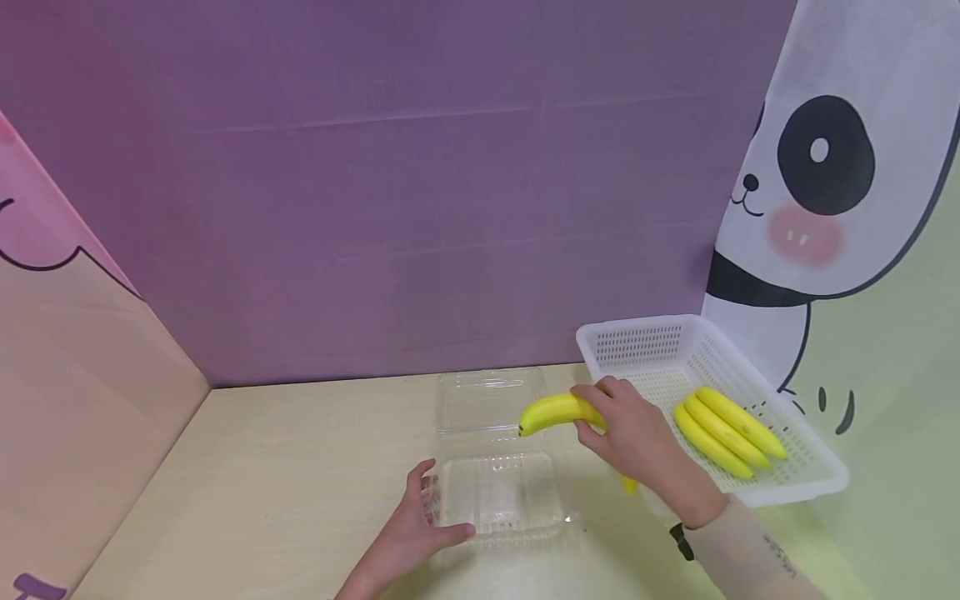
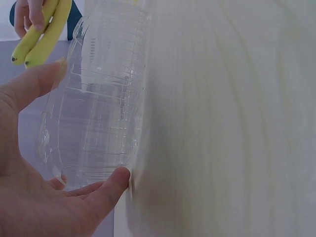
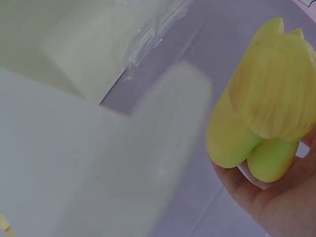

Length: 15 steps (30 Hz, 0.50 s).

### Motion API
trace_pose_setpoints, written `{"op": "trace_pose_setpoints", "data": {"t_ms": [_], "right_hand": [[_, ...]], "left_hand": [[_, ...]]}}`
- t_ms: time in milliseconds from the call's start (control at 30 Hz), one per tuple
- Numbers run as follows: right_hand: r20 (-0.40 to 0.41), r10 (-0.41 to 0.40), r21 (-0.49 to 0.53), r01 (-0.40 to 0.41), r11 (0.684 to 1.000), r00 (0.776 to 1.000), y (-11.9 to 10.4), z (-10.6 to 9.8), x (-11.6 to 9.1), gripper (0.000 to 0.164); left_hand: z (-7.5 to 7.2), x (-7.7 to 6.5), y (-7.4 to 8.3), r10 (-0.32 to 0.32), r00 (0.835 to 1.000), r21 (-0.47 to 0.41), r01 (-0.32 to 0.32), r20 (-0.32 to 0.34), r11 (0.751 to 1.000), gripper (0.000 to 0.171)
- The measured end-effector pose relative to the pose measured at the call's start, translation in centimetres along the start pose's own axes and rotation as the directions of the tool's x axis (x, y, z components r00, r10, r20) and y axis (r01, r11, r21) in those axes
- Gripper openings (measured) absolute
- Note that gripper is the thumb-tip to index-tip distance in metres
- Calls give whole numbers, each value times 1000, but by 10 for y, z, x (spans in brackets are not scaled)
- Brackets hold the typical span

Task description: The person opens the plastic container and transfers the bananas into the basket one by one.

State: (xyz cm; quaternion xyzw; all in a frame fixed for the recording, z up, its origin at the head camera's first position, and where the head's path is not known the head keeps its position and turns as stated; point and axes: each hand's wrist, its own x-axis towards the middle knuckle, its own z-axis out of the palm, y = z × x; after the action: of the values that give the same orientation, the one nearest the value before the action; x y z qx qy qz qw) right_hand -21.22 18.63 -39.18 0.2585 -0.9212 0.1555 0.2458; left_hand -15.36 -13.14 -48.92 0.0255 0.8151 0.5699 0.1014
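My right hand grips a small bunch of bananas above the table, between the white basket and a clear plastic clamshell box. Two bananas of that bunch show in the left wrist view. Seen from the right wrist, the bunch rests against the fingers and palm. On the table the box lies opened out, its lid toward the back wall. My left hand holds the box's left end, thumb on the near side and fingers round the far side; part of the fingers is hidden behind the plastic.
A white perforated basket stands at the right, with another bunch of bananas in it. A purple wall closes the back of the table. Printed panels rise on the left and right.
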Motion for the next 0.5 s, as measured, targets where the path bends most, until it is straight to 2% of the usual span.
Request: {"op": "trace_pose_setpoints", "data": {"t_ms": [500], "right_hand": [[19,30,-43,-29,999,999,19,-11,-4,34]], "left_hand": [[0,-1,2,10,1000,4,-10,3,1000,114]]}}
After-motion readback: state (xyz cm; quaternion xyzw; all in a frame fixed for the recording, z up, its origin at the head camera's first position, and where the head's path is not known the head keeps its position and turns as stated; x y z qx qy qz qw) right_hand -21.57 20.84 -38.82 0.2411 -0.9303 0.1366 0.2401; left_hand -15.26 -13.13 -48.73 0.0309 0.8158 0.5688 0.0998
